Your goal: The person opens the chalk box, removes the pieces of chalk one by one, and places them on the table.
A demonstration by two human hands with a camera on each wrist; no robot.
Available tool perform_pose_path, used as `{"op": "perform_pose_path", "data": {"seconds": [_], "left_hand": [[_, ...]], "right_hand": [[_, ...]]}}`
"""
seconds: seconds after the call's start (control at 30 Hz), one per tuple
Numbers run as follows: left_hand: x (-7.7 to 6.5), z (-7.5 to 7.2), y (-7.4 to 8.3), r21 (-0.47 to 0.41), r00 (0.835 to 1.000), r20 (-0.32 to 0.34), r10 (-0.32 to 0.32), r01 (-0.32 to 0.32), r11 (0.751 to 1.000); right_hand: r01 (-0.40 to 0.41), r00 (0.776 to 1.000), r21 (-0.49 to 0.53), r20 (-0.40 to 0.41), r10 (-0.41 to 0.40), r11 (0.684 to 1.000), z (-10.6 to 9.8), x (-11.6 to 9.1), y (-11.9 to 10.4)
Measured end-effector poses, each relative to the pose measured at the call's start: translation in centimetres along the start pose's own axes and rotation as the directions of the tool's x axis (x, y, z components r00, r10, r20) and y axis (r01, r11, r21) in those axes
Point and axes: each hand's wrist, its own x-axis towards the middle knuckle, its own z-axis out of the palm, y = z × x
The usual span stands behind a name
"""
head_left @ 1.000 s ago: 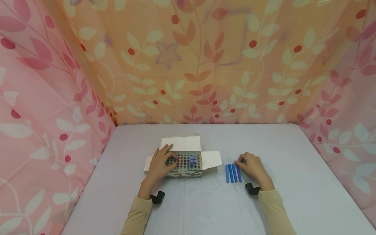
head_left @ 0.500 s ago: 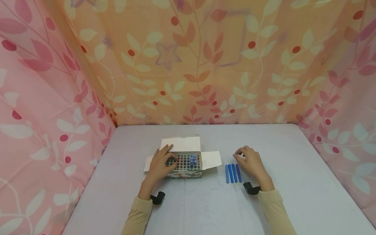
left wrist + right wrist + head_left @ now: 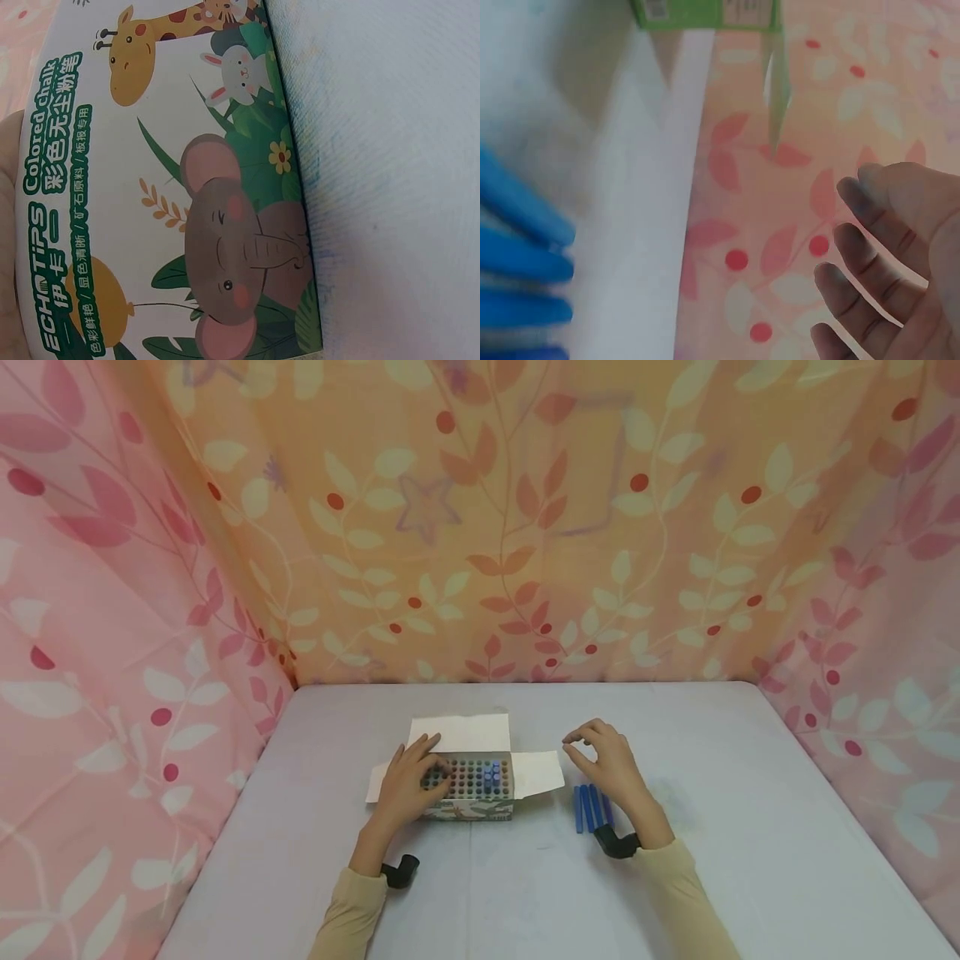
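Observation:
My left hand (image 3: 408, 781) rests over the left part of an open colored chalk box (image 3: 468, 812). Its fingers spread towards the raised lid; the thumb lies near the front wall, and the exact contact is hidden. In the left wrist view the box front (image 3: 217, 247) shows an elephant and a giraffe. Several blue chalk sticks (image 3: 491, 775) stand upright in the box's holes. Above the table, between the box and a row of blue chalk sticks (image 3: 585, 810), hovers my right hand (image 3: 609, 766). Its fingers (image 3: 870, 262) are loosely bent, with nothing visible between them.
The box's white lid (image 3: 459, 733) stands up behind it, and a side flap (image 3: 537, 773) sticks out to the right. A white table (image 3: 517, 893) lies below. Patterned curtains (image 3: 480, 527) hang at the back and both sides.
My right hand has lifted off the row of blue chalk sticks and moved left towards the box. My left hand has stayed on the box.

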Motion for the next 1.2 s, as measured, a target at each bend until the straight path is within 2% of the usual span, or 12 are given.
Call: {"op": "perform_pose_path", "data": {"seconds": [0.27,0.57,0.87,1.2], "left_hand": [[-0.2,0.0,0.0,-0.002,1.0,0.003,-0.009,0.009,1.0],[-0.1,0.2,-0.1,0.006,1.0,0.006,-0.001,0.001,1.0],[-0.2,0.0,0.2,0.0,1.0,0.007,-0.012,0.012,1.0],[-0.2,0.1,0.1,0.007,1.0,-0.002,-0.007,0.007,1.0]], "right_hand": [[0.113,0.991,0.065,0.068,-0.117,0.991,2.3,1.2,-3.3],[0.129,0.982,0.116,0.123,-0.143,0.985,5.3,1.9,-5.5],[0.174,0.971,0.054,0.154,-0.181,0.983,6.9,2.1,-6.1],[0.164,0.97,0.019,0.18,-0.165,0.986,7.5,1.9,-6.2]]}}
